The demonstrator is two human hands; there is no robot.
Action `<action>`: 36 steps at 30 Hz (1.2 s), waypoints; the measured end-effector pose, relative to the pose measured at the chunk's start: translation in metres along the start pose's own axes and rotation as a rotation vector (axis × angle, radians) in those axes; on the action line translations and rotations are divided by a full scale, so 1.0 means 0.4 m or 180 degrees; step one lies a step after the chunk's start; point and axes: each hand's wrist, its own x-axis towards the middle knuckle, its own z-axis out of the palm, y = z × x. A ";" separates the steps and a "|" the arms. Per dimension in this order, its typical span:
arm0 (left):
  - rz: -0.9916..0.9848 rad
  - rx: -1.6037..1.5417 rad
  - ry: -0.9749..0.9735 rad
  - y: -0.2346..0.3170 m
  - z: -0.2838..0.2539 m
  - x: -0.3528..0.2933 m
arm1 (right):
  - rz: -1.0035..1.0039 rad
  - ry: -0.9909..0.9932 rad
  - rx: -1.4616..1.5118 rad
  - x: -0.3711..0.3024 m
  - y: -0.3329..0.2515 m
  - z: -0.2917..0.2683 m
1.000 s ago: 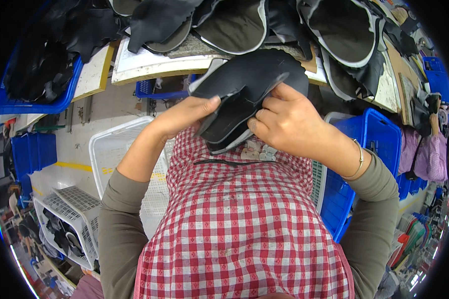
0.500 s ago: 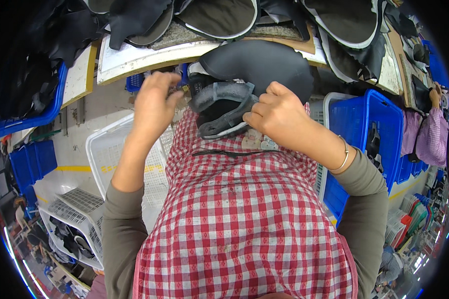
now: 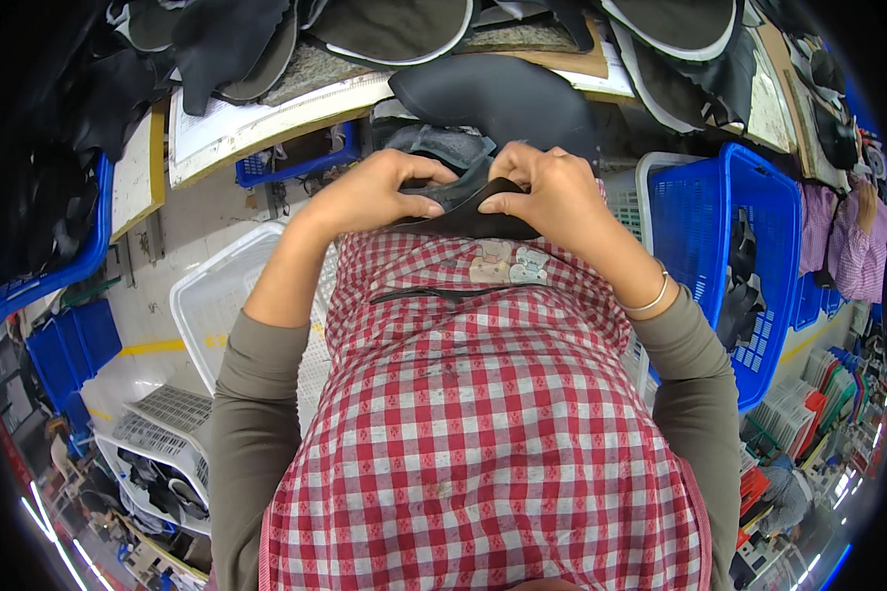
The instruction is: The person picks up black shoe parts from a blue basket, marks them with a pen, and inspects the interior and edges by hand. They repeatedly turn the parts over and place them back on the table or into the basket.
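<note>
From my station I see both bare grips raised at the far edge of the checked apron [image 3: 453, 414], working on one black piece [image 3: 498, 98]. The black piece sits between the apron and the counter [image 3: 296, 120], its broad smooth panel pointing away and covering part of the counter's near edge from where I look (I cannot tell whether it rests there). Its grey lining [image 3: 443, 144] shows beside that panel, just past my left grip [image 3: 379, 197].

My right grip [image 3: 552, 187] is closed, thumb against bent fingers, pinching the raised near edge of the black piece. My left grip is partly closed at the other side of that edge; thumb and forefinger curve toward each other with a small gap, and I cannot tell how firmly it has hold of anything. A bracelet [image 3: 653, 298] circles the right wrist.

On the counter, beyond the black piece, lie more dark pieces [image 3: 394, 30] with pale rims. A white crate [image 3: 229, 271] stands on the floor to my left, and a blue basket [image 3: 700, 212] with dark scraps inside stands to my right. Farther left is a blue bin [image 3: 99, 231] heaped with black material, and at far right I make out another person's purple sleeve [image 3: 862, 251]
</note>
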 end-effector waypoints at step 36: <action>-0.0142 -0.0262 0.0374 0.057 0.046 0.045 | 0.1341 0.0263 0.1778 -0.061 0.058 0.089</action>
